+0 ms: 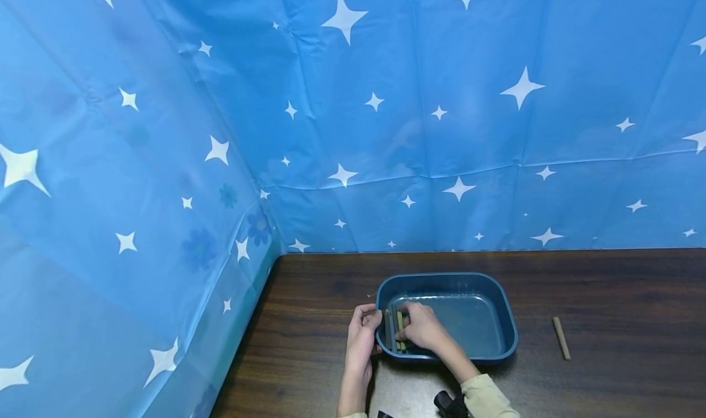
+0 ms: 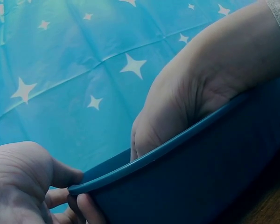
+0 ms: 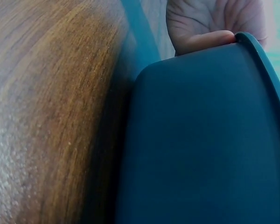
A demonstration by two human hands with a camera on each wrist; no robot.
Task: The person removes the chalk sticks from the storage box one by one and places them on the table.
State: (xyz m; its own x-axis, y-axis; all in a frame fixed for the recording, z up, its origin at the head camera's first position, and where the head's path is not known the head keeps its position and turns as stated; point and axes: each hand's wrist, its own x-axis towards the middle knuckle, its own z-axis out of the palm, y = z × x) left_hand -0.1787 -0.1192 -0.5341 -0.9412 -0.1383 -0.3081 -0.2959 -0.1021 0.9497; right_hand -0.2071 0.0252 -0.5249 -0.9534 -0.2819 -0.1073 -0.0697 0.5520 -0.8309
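Observation:
A dark blue rounded rectangular tub (image 1: 469, 323) stands on the table. My left hand (image 1: 361, 338) grips its left rim, with the thumb over the edge and fingers outside, as the left wrist view shows. Inside, along the left end, several thin sticks lie side by side: a dark greyish one (image 1: 393, 329) and yellow-green ones (image 1: 401, 344). Reaching over the near wall, my right hand (image 1: 423, 327) pinches at a yellow-green stick with curled fingers. In the left wrist view its fingertips are hidden behind the tub wall.
A single brown stick (image 1: 561, 338) lies on the dark wooden table (image 1: 623, 320), right of the tub. Blue star-patterned sheeting (image 1: 397, 142) rises behind and to the left. A black object (image 1: 451, 404) shows by the right wrist.

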